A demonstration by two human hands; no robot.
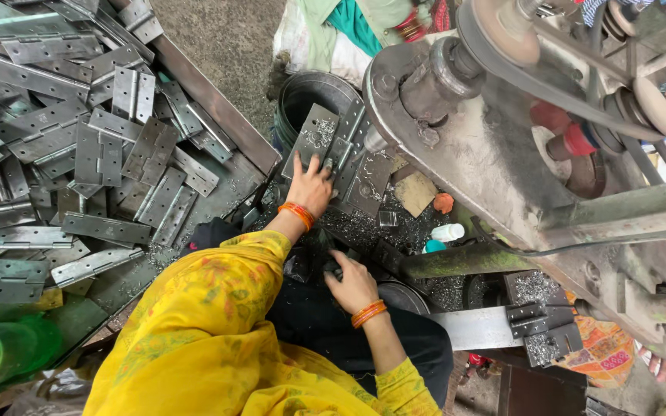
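**Inspector:** Firstly, far left: a tray [217, 104] heaped with grey steel hinges [98, 154], lying every way. What does the left hand [311, 185] do?

**Assistant:** It lies flat, fingers spread, pressing on a hinge [314, 139] at the foot of the drill [456, 100]. That hinge leans on a dark bucket [310, 92], its long axis running up and slightly right in the view, holed face toward the camera.

**Inspector:** And the right hand [352, 285]?

**Assistant:** Lower, near the lap, curled over a dark part among the swarf [364, 227]; I cannot tell whether it pinches anything.

**Inspector:** My judgement: the hinge should be held flat and square, fingertips kept back from the spindle [375, 140] and the belt [549, 85], with the sleeve [225, 293] and bangles [297, 214] clear of moving parts.

**Assistant:** Noted. Further right, more hinges [541, 327] rest on a steel bar [475, 327].
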